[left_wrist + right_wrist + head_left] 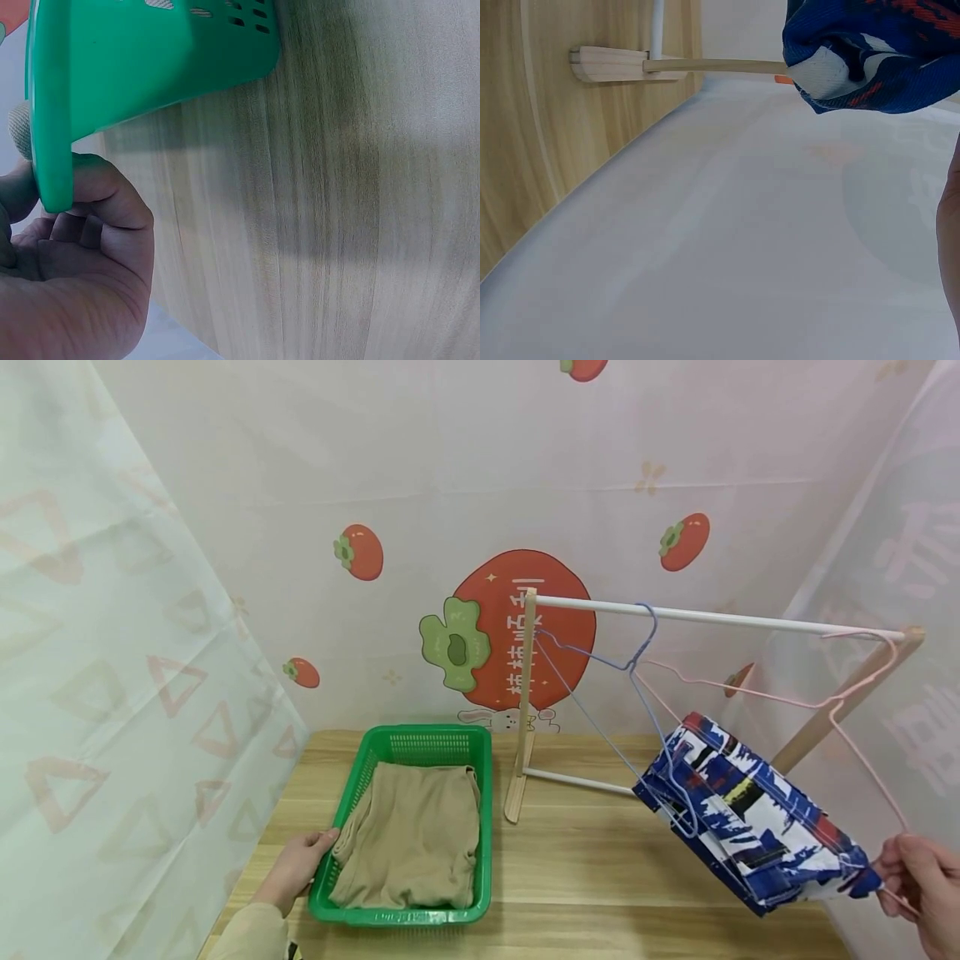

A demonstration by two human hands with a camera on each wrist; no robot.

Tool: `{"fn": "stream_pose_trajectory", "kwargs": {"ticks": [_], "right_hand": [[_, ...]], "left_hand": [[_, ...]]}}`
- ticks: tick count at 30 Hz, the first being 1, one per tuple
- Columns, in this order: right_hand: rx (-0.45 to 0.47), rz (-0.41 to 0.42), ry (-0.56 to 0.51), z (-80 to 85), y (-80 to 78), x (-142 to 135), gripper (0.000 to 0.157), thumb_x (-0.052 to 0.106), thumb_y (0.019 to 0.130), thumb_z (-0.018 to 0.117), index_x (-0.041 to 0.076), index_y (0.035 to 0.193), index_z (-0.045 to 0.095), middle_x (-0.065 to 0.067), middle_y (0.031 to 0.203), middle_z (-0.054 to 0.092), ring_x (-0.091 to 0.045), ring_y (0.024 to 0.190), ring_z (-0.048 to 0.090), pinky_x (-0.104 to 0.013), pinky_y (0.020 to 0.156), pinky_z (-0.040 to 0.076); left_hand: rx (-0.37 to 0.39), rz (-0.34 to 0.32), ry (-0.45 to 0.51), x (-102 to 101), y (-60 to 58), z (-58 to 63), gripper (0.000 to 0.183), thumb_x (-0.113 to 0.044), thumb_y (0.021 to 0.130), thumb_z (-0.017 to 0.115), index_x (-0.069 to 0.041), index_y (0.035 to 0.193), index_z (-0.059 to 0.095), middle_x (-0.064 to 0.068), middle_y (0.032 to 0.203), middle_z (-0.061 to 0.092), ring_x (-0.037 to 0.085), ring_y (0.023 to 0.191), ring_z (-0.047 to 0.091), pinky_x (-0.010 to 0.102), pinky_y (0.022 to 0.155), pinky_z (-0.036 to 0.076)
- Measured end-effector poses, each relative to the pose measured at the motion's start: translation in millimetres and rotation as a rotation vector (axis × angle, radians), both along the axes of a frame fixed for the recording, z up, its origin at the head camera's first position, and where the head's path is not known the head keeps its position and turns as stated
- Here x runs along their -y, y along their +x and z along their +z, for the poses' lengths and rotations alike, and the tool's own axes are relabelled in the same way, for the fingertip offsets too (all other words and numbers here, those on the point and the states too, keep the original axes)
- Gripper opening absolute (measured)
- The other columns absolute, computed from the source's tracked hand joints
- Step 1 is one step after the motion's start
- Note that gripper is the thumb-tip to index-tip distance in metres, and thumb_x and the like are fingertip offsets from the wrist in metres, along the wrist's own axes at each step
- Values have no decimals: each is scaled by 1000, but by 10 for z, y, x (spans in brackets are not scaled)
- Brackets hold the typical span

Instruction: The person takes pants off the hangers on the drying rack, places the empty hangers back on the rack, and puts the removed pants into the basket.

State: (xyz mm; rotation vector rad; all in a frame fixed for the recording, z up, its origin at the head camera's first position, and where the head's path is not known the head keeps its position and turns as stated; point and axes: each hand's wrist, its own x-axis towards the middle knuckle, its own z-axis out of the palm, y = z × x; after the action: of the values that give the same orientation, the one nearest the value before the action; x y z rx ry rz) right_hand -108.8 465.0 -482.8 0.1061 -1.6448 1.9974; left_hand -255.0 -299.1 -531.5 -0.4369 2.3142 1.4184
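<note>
At the lower left, my left hand (287,870) grips the left rim of a green plastic basket (483,827). The left wrist view shows the thumb and curled fingers around the rim (52,142). A folded khaki garment (412,839) lies inside the basket. At the right edge, my right hand (926,885) holds the lower right corner of a pink hanger (873,760). Over its lower bar lies a blue, white and red patterned garment (757,818), tilted down to the right. In the right wrist view the garment (870,60) shows, but the fingertips are out of sight.
A small rack has a white top bar (720,617) and wooden legs (525,693). A blue hanger (592,656) hangs from that bar, its lower end in front of the patterned garment. Printed cloth walls (262,443) enclose the wooden table (585,877).
</note>
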Motion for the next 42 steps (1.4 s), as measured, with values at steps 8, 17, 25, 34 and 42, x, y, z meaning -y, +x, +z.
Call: {"fn": "stream_pose_trajectory", "kwargs": {"ticks": [8, 17, 25, 34, 42], "right_hand": [[118, -26, 52, 75, 85, 0, 40, 1, 109, 39, 8, 80, 65, -1, 58, 65, -14, 33, 47, -41, 32, 4], [185, -51, 13, 83, 108, 4, 33, 14, 108, 49, 9, 81, 67, -1, 61, 65, -14, 36, 50, -42, 34, 9], [319, -99, 52, 161, 139, -12, 34, 22, 108, 49, 15, 81, 67, 2, 63, 61, -13, 42, 49, -36, 33, 23], [437, -100, 137, 113, 169, -11, 36, 35, 107, 48, 15, 84, 66, -1, 64, 59, -18, 47, 51, -31, 35, 36], [532, -94, 129, 64, 167, 68, 39, 41, 104, 52, 13, 83, 67, -2, 67, 60, -20, 49, 55, -28, 37, 43]], "left_hand": [[13, 6, 2, -11, 50, 101, 70, -47, 108, 45, 12, 144, 44, 7, 100, 72, 19, 82, 71, 39, 71, 62], [0, 30, 3, -56, 194, 181, 68, -48, 107, 46, 11, 141, 48, 9, 100, 71, 19, 81, 71, 40, 71, 61], [-28, 43, -23, -98, 345, 225, 67, -47, 107, 47, 12, 137, 50, 13, 104, 69, 18, 82, 69, 39, 71, 60], [-51, 46, -57, -110, 365, 215, 65, -49, 107, 47, 11, 133, 55, 13, 104, 68, 18, 82, 67, 38, 70, 59], [-105, 54, -87, -104, 389, 172, 60, -47, 108, 45, 8, 128, 57, 15, 103, 66, 22, 84, 65, 38, 69, 57]]}}
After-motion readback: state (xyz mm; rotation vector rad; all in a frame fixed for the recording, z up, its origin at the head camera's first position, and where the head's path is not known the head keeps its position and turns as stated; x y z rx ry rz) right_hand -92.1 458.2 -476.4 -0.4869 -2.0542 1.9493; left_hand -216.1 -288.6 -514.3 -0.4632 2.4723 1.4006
